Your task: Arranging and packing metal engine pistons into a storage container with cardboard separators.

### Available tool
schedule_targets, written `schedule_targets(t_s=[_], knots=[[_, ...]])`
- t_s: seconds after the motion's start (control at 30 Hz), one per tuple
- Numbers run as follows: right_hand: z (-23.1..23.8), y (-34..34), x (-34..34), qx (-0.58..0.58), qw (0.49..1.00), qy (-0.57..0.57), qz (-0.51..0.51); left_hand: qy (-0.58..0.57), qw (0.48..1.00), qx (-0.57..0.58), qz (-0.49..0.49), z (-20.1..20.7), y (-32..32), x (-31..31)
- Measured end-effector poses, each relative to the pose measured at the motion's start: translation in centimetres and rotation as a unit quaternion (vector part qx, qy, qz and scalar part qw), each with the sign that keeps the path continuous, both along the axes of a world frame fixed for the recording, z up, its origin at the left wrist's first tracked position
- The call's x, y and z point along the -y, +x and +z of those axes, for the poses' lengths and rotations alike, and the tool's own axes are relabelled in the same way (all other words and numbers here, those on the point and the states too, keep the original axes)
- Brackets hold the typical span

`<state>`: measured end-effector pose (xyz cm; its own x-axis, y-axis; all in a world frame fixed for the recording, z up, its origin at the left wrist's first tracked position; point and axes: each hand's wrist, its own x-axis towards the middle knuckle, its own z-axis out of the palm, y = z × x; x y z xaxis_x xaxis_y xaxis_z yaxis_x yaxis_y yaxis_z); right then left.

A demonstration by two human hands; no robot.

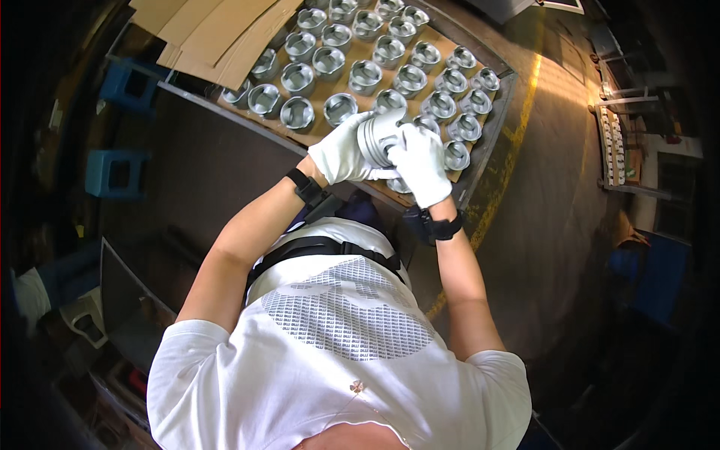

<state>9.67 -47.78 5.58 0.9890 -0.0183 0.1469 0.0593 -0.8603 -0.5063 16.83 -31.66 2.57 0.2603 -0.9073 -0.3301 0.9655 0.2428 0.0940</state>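
- Piston (379, 139), silver-grey and ringed with grooves, is held between two white-gloved hands above the near part of the counter (225, 113); it is tilted onto its side, with the grooved end toward the left.
- Left hand (341, 154) grasps the piston from the left, its fingers partly hidden behind and beneath the metal.
- Right hand (422, 165) grips the same piston from the right, with the fingertips against its side near an opening.
- Rows of similar pistons (365, 76) stand upright on a brown board (352, 60) over the counter, their hollowed ends facing up, most of them slightly apart from one another.
- Another piston (398, 185) shows just below the gloves, partly covered by them.
- Cardboard sheets (217, 34) lie overlapped at the far left of the counter, covering part of the rows.
- Black wrist devices are strapped on both forearms, one at the left wrist (311, 191) and one at the right (442, 226).
- White shirt (330, 405) with a grey patterned print and a black belt (322, 246) are on the person.
- Two blue stools stand left of the counter, one nearer (116, 154) and one farther (124, 88).
- Yellow line (490, 206) runs along the floor on the right.
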Motion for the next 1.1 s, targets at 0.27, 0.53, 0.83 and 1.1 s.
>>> schedule_targets(t_s=[0.27,0.53,0.83,1.1], knots=[[1.4,-4.4,-7.1,0.092,0.985,0.138,0.037,0.05,0.996,0.042,0.066,-2.0,-1.3,-7.1],[2.2,-7.8,-5.2,0.097,0.985,0.075,-0.124,0.013,0.998,0.057,0.01,-5.6,-1.3,-6.5],[-4.0,-8.5,-4.0,-0.105,0.973,-0.01,-0.207,0.082,0.975,-0.006,-0.207,-3.5,-5.7,-2.4],[-10.1,-8.0,5.5,-0.063,0.994,0.025,-0.086,0.155,0.954,0.107,-0.234,-6.6,-4.2,3.7]])
